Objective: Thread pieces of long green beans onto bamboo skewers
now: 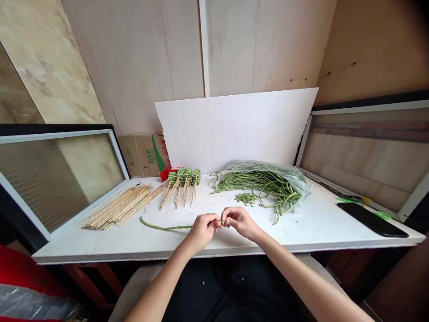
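A long green bean (164, 228) trails leftward over the white table and runs under my left hand (203, 230). The fingers of that hand are pinched around the bean near one end. My right hand (239, 221) is closed too, its thumb and fingertips pinching the green tip of the same bean. Both hands meet just above the table's front part. Beyond them lies a small pile of short bean pieces (246, 198). Farther back, a clear plastic bag (264, 169) holds many long beans (258, 181), some spilling out.
Loose bamboo skewers (124, 205) lie at the left. Skewers threaded with green bean pieces (184, 175) rest behind, near a cardboard box (142, 154). A black phone (372, 219) lies at the right. A white board (234, 129) and framed glass panels (63, 170) border the table (134, 250).
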A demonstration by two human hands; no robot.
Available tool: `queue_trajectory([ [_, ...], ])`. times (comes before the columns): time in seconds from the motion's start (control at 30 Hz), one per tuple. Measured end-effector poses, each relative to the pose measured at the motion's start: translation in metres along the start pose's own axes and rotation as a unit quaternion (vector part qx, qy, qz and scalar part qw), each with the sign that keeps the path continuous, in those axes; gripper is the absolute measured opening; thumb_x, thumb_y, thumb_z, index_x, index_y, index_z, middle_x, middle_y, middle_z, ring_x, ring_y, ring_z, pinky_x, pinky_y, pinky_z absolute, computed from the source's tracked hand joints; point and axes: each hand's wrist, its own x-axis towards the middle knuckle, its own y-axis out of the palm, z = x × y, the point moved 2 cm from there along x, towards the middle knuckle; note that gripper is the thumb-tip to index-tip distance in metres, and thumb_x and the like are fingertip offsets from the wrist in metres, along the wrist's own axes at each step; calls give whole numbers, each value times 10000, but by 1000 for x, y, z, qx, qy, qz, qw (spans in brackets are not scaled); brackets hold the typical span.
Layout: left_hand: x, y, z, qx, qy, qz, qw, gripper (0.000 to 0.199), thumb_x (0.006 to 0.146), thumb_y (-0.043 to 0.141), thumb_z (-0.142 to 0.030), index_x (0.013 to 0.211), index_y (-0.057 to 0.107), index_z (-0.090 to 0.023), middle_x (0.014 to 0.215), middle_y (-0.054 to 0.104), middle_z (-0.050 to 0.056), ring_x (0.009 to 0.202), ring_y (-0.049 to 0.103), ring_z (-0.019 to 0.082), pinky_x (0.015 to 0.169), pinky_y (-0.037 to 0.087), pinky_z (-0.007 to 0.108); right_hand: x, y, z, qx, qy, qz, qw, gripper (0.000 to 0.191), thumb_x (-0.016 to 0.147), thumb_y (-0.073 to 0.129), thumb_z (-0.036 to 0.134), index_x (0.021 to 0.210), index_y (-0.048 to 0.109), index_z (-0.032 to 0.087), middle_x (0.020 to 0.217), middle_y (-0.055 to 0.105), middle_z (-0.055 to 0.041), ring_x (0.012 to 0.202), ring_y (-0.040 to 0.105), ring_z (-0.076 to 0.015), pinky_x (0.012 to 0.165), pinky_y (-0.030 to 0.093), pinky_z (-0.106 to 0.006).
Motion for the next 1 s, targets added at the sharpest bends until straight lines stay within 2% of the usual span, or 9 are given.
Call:
queue_trajectory([
  [0.2, 2, 2, -4, 33, 2, 5, 999, 222, 906, 504, -144, 756, 668, -167, 716, 619, 11, 682, 529, 135, 667, 401, 232, 1, -1, 2, -26, 16, 19, 999, 178, 863, 763, 334, 830, 717, 166, 718, 699, -32, 661, 604, -139, 680, 497, -276],
  [0.3, 1, -4, -1, 63, 2, 19, 998, 222, 902, 510, -149, 754, 673, -172, 712, 629, 10, 688, 544, 140, 682, 407, 240, 1, -11, 10, -74, 2, 10, 997, 141, 879, 717, 303, 826, 708, 173, 707, 685, -25, 675, 626, -148, 677, 506, -275],
  [0.4, 0, -20, 6, 85, -23, 10, 996, 234, 918, 507, -183, 767, 685, -173, 737, 657, 26, 706, 575, 157, 696, 426, 255, 2, -39, 28, -151, -43, -59, 986, 157, 895, 685, 310, 806, 702, 182, 725, 688, -34, 693, 648, -166, 653, 513, -277],
  [0.53, 1, -42, 15, 89, -72, -22, 993, 328, 1002, 497, -375, 886, 726, -170, 743, 652, 36, 713, 591, 177, 708, 459, 278, -1, -89, 46, -297, -79, -200, 930, 215, 873, 736, 397, 887, 784, 188, 879, 769, -90, 801, 698, -219, 688, 530, -303],
  [0.6, 1, -45, 17, 84, -70, -31, 993, 360, 1016, 484, -416, 1001, 746, -170, 797, 674, 48, 738, 603, 181, 729, 480, 288, -3, -108, 42, -350, -53, -242, 903, 257, 878, 726, 429, 940, 814, 196, 940, 792, -104, 827, 710, -239, 705, 533, -317],
  [0.7, 1, -42, 17, 63, -66, -27, 995, 376, 1019, 477, -405, 1126, 751, -170, 878, 713, 72, 784, 633, 189, 760, 515, 303, -6, -126, 20, -424, 17, -265, 866, 230, 882, 705, 383, 954, 833, 207, 947, 809, -97, 833, 722, -247, 750, 534, -326],
  [0.87, 0, -33, 11, 49, -83, 1, 995, 271, 979, 578, -359, 1039, 781, -190, 985, 794, 93, 995, 724, 238, 938, 543, 357, -10, -150, -15, -483, 127, -338, 797, 196, 862, 702, 319, 960, 841, 221, 939, 818, -90, 855, 744, -268, 740, 518, -321],
  [0.9, 0, -32, 9, 50, -79, 2, 996, 250, 971, 592, -346, 1012, 786, -195, 1003, 801, 91, 1016, 731, 242, 957, 545, 362, -8, -153, -18, -477, 138, -348, 795, 210, 861, 707, 325, 978, 841, 214, 950, 819, -98, 882, 750, -277, 750, 520, -322],
  [1.0, 1, -29, 4, 57, -60, 0, 997, 220, 955, 604, -307, 946, 796, -202, 1022, 810, 84, 1016, 746, 242, 951, 568, 355, -1, -161, -19, -439, 164, -345, 813, 263, 872, 708, 372, 996, 841, 181, 951, 819, -128, 901, 761, -300, 774, 531, -334],
])
